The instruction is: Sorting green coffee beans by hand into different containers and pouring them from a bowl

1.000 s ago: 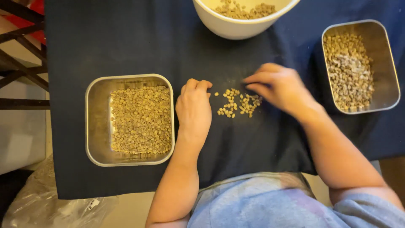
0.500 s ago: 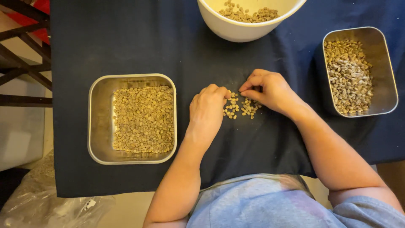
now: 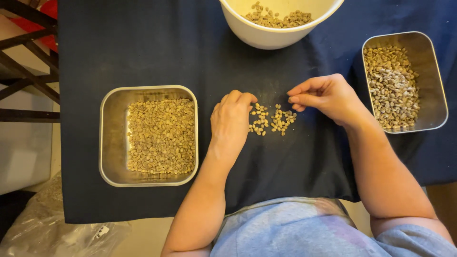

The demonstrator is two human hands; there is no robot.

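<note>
cloth: spread over the table, everything below lies on it
loose beans: small scatter at centre of cloth, between the two hands
left hand: just left of the scatter, fingertips at its edge
right hand: just right of the scatter
left tray: left of left hand, beans inside
right tray: far right, behind right hand's level, beans inside
bowl: behind the scatter, at top edge, beans inside
</note>
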